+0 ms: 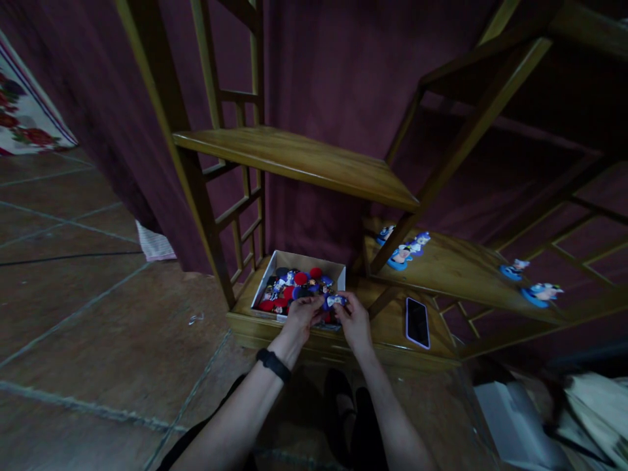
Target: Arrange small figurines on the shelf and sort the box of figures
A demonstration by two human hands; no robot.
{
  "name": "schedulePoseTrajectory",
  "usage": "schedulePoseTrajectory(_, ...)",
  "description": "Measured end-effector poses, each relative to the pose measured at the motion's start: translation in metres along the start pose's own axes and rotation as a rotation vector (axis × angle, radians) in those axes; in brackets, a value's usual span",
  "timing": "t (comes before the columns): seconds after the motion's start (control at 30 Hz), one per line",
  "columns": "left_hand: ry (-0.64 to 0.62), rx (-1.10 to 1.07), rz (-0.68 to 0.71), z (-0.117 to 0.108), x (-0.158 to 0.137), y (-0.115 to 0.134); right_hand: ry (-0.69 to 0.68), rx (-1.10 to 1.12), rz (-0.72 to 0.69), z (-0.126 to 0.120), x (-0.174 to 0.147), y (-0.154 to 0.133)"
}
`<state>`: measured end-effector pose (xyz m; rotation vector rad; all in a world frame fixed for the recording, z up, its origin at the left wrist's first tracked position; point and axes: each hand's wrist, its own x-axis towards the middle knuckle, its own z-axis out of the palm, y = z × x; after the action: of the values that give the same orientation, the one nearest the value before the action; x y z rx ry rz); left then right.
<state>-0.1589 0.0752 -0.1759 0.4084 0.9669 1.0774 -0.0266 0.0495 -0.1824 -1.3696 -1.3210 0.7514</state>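
Observation:
A small blue-and-white figurine [335, 301] is held over the front right corner of an open cardboard box [334, 269]. My right hand [355, 319] pinches it from the right between thumb and fingers. From the left, the closed fingertips of my left hand [305, 313] meet its other end; part of that grip is hidden. Inside the box lies a jumble of small figurines with red, blue and black round parts. The box sits on the low shelf [385, 327] of a wooden rack.
A phone [417, 322] lies on the low shelf at the right. Several figurines on blue bases, one of them a pink-and-blue figurine [541, 294], stand on the raised shelf [454, 271]. A wooden shelf board [299, 160] overhangs the box. A white box [515, 422] is on the floor.

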Motion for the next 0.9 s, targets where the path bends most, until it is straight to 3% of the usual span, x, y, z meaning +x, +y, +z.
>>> schedulePoseTrajectory(0.27, 0.006, 0.014, 0.044, 0.0014, -0.0015, 0.0030, -0.026, 0.026, 0.002, -0.0025, 0.0045, -0.0022)
schedulePoseTrajectory(0.63, 0.003, 0.126, 0.207, 0.0068, -0.0020, -0.0027, -0.042, 0.349, 0.174, 0.0007, 0.0104, 0.0055)
schedulePoseTrajectory(0.9, 0.011, 0.160, 0.237, 0.0029, 0.0010, -0.0037, -0.044, 0.217, 0.125, 0.0019, 0.0096, 0.0044)
